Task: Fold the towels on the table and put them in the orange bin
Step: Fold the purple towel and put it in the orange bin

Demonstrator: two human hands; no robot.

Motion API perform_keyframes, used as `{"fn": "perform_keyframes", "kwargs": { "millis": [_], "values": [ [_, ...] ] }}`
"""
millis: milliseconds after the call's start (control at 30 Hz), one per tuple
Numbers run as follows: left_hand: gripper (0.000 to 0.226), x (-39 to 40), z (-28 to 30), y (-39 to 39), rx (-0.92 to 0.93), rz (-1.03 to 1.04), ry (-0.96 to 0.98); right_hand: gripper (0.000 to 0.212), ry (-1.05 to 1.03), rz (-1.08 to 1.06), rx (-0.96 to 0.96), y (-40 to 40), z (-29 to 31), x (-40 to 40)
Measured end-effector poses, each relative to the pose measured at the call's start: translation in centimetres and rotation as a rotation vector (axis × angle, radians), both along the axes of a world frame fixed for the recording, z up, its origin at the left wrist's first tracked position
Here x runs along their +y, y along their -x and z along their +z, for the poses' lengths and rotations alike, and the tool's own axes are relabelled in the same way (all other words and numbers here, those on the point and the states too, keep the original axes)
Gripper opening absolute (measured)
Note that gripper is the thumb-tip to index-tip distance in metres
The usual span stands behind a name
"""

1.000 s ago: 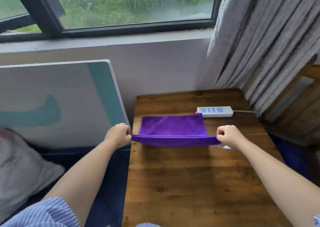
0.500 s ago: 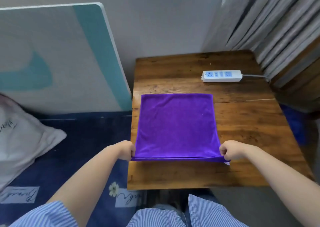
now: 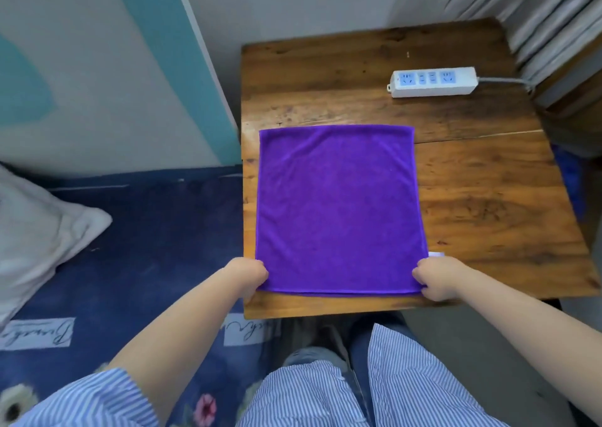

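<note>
A square purple towel (image 3: pixel 338 208) lies spread flat on the left half of the wooden table (image 3: pixel 488 205). My left hand (image 3: pixel 247 276) pinches its near left corner and my right hand (image 3: pixel 436 278) pinches its near right corner, both at the table's front edge. A small white label (image 3: pixel 436 254) sticks out beside the right corner. No orange bin is in view.
A white power strip (image 3: pixel 433 81) with its cable lies at the table's far right. A white and teal board (image 3: pixel 107 68) leans on the wall to the left. A blue bedcover (image 3: pixel 146 247) and a white pillow (image 3: pixel 39 231) lie left of the table. Grey curtains (image 3: pixel 537 6) hang at the back right.
Both hands have pulled the towel toward me and laid it flat on the table; a second ago its near edge was held up. The camera has tilted down.
</note>
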State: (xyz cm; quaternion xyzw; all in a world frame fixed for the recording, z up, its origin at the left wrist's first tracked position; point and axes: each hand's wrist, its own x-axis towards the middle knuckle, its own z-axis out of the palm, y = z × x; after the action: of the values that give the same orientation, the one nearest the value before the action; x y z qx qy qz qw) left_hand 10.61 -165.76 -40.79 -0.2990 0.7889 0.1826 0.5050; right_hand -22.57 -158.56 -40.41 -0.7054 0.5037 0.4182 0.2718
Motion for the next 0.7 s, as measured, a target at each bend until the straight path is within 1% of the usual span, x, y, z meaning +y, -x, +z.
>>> {"fn": "perform_keyframes", "kwargs": {
  "millis": [67,133,200,333,400,433,500,567,600,667,700],
  "values": [
    [0.03,-1.8,0.6,0.7,0.004,0.02,0.023,0.026,0.034,-0.07,-0.029,-0.2,0.7,-2.1],
    [0.028,-4.4,1.2,1.8,0.077,0.125,0.111,0.025,0.148,-0.132,-0.07,-0.2,1.3,-4.7],
    [0.027,-7.2,1.8,3.0,0.187,0.273,0.225,0.025,0.309,-0.217,-0.129,-0.3,1.7,-7.4],
    [0.024,-13.6,1.3,5.5,0.447,0.535,0.544,0.025,0.662,-0.454,-0.239,0.5,1.3,-14.1],
    [0.024,-16.7,0.4,6.6,0.497,0.643,0.664,0.027,0.784,-0.569,-0.252,1.1,0.4,-17.3],
    [0.026,-18.5,-0.4,7.1,0.494,0.678,0.698,0.03,0.822,-0.615,-0.246,1.6,-0.4,-19.0],
    [0.031,-21.0,-1.5,7.6,0.456,0.706,0.725,0.036,0.844,-0.684,-0.238,2.0,-1.4,-21.4],
    [0.032,-23.1,-2.7,7.7,0.416,0.679,0.698,0.041,0.785,-0.721,-0.204,2.7,-2.4,-23.3],
    [0.031,-24.0,-3.5,7.6,0.411,0.658,0.671,0.041,0.742,-0.702,-0.184,3.2,-3.0,-24.2],
    [0.029,-25.1,-4.2,6.9,0.461,0.63,0.631,0.037,0.689,-0.651,-0.207,4.3,-3.7,-25.2],
    [0.027,-25.8,-4.6,6.7,0.503,0.643,0.601,0.035,0.654,-0.67,-0.25,5.1,-3.9,-25.8]
  ]
}}
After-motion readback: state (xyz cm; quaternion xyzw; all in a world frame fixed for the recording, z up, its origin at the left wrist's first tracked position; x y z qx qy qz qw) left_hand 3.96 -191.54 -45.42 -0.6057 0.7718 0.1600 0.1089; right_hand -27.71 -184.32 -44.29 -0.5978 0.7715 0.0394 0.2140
